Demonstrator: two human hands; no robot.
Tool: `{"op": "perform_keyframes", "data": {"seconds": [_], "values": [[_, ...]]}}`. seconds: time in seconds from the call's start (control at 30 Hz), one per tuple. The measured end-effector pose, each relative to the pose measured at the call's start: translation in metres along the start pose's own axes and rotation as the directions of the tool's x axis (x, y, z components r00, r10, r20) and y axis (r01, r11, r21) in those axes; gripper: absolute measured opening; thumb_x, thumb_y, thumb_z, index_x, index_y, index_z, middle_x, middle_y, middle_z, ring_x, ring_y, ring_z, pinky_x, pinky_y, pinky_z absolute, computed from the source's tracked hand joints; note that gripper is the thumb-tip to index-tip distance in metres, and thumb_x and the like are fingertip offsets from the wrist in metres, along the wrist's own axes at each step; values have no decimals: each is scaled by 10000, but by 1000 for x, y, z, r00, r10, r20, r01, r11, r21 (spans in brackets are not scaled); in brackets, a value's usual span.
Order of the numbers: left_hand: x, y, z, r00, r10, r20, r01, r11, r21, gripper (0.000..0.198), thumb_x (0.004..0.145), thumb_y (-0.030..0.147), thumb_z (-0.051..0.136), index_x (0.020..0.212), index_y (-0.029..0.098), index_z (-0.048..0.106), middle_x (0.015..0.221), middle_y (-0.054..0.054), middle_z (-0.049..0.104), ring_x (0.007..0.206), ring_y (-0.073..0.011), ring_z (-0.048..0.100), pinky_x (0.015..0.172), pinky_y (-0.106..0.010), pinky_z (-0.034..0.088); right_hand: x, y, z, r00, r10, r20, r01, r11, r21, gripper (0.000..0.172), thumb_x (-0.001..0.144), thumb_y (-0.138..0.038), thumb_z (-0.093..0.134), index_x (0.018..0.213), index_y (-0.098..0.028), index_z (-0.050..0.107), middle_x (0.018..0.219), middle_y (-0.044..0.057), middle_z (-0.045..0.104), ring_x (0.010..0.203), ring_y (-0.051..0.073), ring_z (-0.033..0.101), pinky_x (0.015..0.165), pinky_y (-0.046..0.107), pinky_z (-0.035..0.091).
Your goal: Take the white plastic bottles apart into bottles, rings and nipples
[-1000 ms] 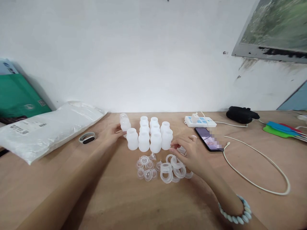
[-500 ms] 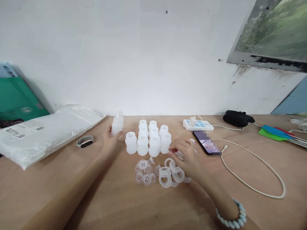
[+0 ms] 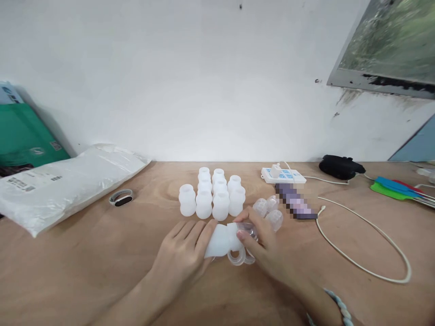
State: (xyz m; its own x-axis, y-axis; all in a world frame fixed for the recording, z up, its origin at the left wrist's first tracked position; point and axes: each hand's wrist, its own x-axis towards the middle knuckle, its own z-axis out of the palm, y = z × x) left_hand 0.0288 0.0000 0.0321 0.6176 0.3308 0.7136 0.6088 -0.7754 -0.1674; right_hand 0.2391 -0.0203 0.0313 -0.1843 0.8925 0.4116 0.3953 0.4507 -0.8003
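Observation:
My left hand [image 3: 183, 253] holds a white translucent bottle [image 3: 220, 240] lying on its side, just above the wooden table [image 3: 84, 258]. My right hand [image 3: 263, 246] meets the bottle's neck and pinches a small clear plastic piece [image 3: 249, 232] against it. Clear rings [image 3: 238, 257] lie under the two hands. Several upright white bottles [image 3: 212, 197] stand in rows just behind. A few clear dome caps [image 3: 270, 210] sit to the right of my right hand's fingers.
A white plastic bag [image 3: 64, 183] and a wristband [image 3: 121, 198] lie at the left. A phone [image 3: 295, 206], a power strip [image 3: 283, 175], a looping white cable [image 3: 367, 240], a black object [image 3: 340, 166] and coloured spatulas [image 3: 399, 186] occupy the right.
My left hand carried a bottle from the far left of the rows down to the front. My right hand drew back from the rings and met the bottle's neck with a clear piece.

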Motion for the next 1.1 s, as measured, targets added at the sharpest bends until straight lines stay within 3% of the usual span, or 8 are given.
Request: {"op": "perform_keyframes", "data": {"seconds": [0.13,0.27,0.4,0.5,0.63,0.8,0.93,1.1], "values": [[4,7,-8,910,-254,326,381,821,-425,375,702,131,560,1059,233,610,858,-33,733,664,-224,659,549,-299,478,0,-10,-3,998,-49,-37,48,999,-15,265,943,-436,455,789,-229,514,623,-17,602,531,148,538,483,263,396],[14,4,-18,581,-172,795,809,229,-542,206,639,192,670,842,216,652,734,19,651,600,-155,585,490,-223,407,-2,-16,-9,985,-170,-29,168,985,-47,276,958,-440,453,812,-227,552,647,-10,619,560,155,568,510,265,425],[18,-5,-22,331,129,935,933,-190,-304,279,542,184,710,814,190,647,603,43,612,506,-111,526,466,-206,424,-5,-9,-13,969,-224,-107,219,974,-50,302,968,-465,439,851,-233,593,696,5,643,612,175,604,556,285,460],[11,-16,-19,322,274,906,925,-294,-240,279,500,185,708,774,166,661,529,32,617,453,-111,528,451,-214,445,2,4,-26,898,-124,-421,123,992,-31,321,968,-472,418,832,-233,582,654,-6,575,546,163,527,494,278,396],[0,-26,-11,355,65,933,868,-393,-303,424,509,211,775,906,185,629,647,25,683,512,-128,586,487,-228,470,18,22,-54,731,-92,-676,-63,978,-201,268,888,-483,538,903,-219,580,755,7,566,585,159,474,516,276,352],[2,-29,-7,441,-52,896,809,-409,-422,414,589,297,794,938,156,622,656,14,660,570,-138,589,547,-250,472,25,32,-72,789,-104,-606,-333,756,-564,323,789,-532,605,803,-209,608,635,-1,548,584,182,488,565,291,322],[5,-27,-11,400,-93,912,815,-419,-400,486,584,308,817,981,144,591,685,10,661,599,-143,598,565,-252,483,23,36,-73,858,-21,-513,-421,545,-725,291,758,-497,596,695,-214,569,620,19,584,598,202,510,566,284,255],[7,-25,-12,402,-89,911,823,-402,-403,471,589,303,810,984,143,608,692,14,649,630,-146,592,592,-257,494,24,35,-71,860,-33,-509,-384,614,-690,326,772,-520,586,674,-213,538,569,-7,529,575,185,493,581,284,259]]}}
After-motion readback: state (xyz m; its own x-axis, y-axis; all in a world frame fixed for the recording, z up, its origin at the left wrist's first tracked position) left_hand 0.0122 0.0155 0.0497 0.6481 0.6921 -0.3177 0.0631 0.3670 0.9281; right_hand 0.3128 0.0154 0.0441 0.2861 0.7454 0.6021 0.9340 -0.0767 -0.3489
